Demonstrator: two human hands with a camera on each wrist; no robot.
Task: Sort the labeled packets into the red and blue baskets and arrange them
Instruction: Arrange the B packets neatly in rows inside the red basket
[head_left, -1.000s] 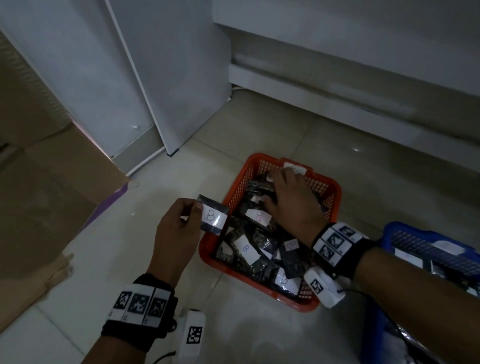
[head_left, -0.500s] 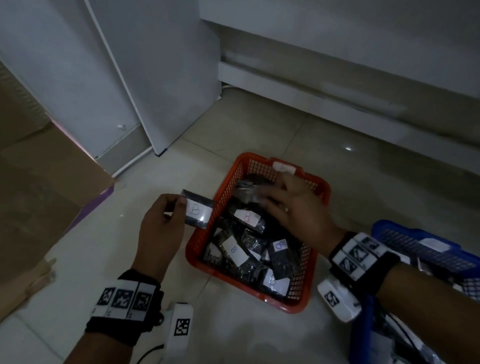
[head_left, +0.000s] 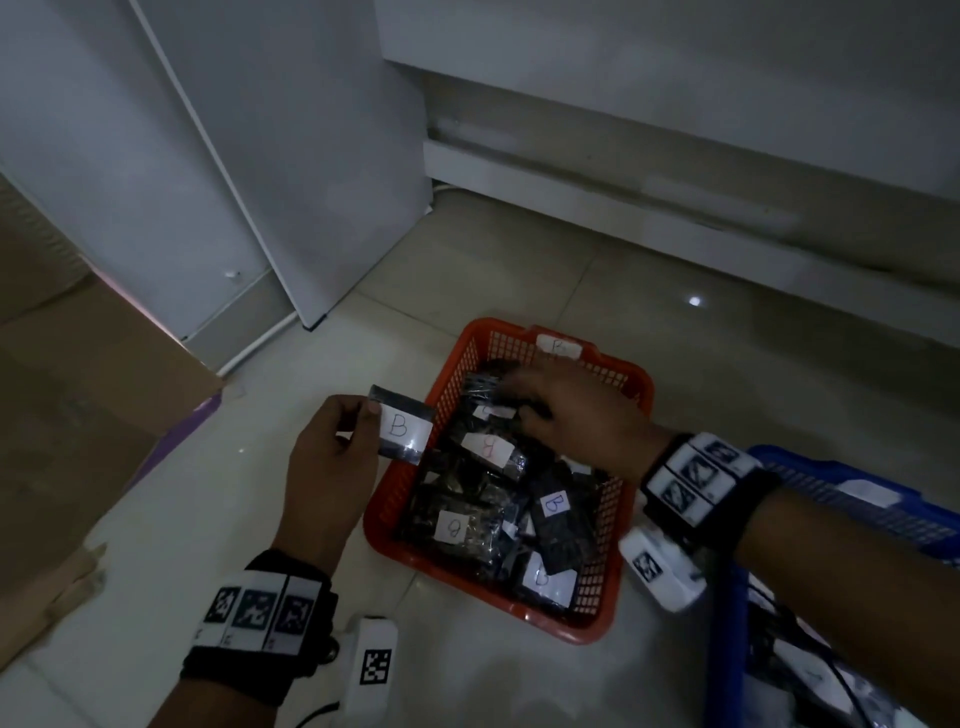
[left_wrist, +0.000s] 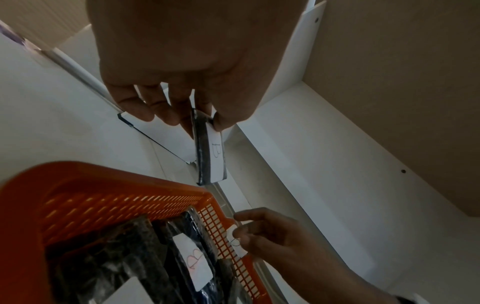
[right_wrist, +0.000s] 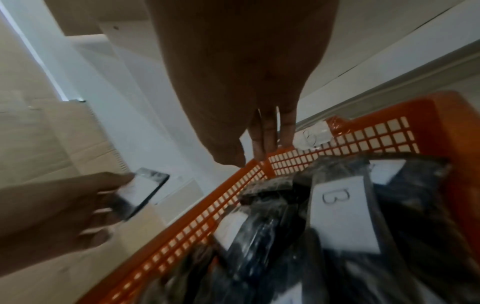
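**Packet marked B held beside the red basket**

A dark packet (head_left: 402, 432) with a white label marked "B" is pinched at its near edge between the thumb and fingers of the left hand (head_left: 332, 470). The packet is kept upright, off the floor, just beyond the fingertips and just outside the left wall of the red basket (head_left: 400, 506). In the left wrist view the same packet (left_wrist: 210, 150) is seen edge-on below the thumb, with the basket rim (left_wrist: 145, 185) under it.

The right hand (head_left: 576, 415) is reached into the far part of the red basket, over the heap of dark packets (head_left: 483, 525) piled there. In the right wrist view its fingers (right_wrist: 270, 131) are seen straight and close together, pointing toward the far rim; nothing is seen gripped between them. A white tag (head_left: 558, 347) is fixed on the basket's far rim, just past those fingertips. Labels marked "B" are shown on several packets below the palm.

A blue basket (head_left: 841, 499) is placed under the right forearm, with more packets inside. A cardboard box (head_left: 78, 395) lies well to the left of the left hand.
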